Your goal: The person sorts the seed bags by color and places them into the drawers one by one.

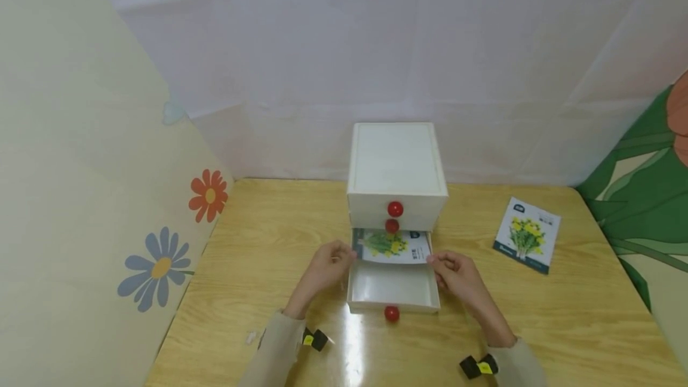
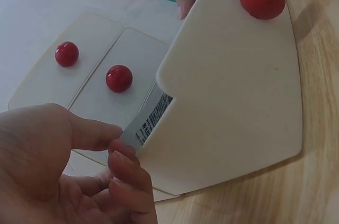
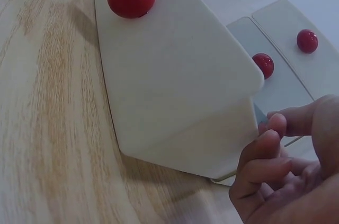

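Note:
A white drawer box [image 1: 396, 160] has its bottom drawer [image 1: 395, 285] pulled out, with a red knob [image 1: 392, 314] on the front. Over the back part of this drawer lies a flat printed packet [image 1: 387, 247] showing a leafy plant with yellow flowers. My left hand [image 1: 325, 266] pinches the packet's left end between thumb and fingers at the drawer's side wall. At the opposite end, my right hand [image 1: 461, 276] pinches its right corner. In the left wrist view, the packet's barcoded underside [image 2: 152, 119] shows above the drawer wall; the right wrist view gives only a sliver of packet [image 3: 259, 114].
A similar packet [image 1: 527, 235] lies face up on the wooden table [image 1: 279, 214] to the right. The two upper drawers are closed, each with a red knob [image 1: 395, 209]. Flower-printed panels [image 1: 161, 267] stand at both sides, and a pale cloth [image 1: 333, 46] hangs behind.

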A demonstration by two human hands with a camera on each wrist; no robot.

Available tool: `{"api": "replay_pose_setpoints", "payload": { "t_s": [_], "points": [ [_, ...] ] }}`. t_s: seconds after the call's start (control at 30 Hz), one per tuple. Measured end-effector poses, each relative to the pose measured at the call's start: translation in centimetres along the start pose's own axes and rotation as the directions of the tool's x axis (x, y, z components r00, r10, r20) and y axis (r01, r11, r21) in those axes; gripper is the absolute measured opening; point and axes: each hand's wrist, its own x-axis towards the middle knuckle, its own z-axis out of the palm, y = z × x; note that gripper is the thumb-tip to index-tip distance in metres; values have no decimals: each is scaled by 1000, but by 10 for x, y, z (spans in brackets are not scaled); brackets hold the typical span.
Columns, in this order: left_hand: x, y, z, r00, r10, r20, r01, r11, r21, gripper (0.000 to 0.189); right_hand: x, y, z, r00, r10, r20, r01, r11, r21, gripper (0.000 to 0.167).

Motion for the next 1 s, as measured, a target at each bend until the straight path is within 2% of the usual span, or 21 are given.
{"api": "replay_pose_setpoints", "payload": {
  "t_s": [0.27, 0.57, 1.0],
  "points": [
    [3, -1, 0, 1000, 1, -5, -1, 1000, 12, 27, 3, -2, 1, 1000, -23, -6, 22, 999, -24, 36],
    [5, -4, 2, 999, -25, -41, 28, 998, 63, 36, 0, -5, 2, 997, -67, -49, 61, 991, -123, 36],
    [5, -2, 5, 998, -14, -55, 18, 997, 73, 26, 1, -1, 0, 987, -131, -91, 114, 978, -174, 35]
  ]
}}
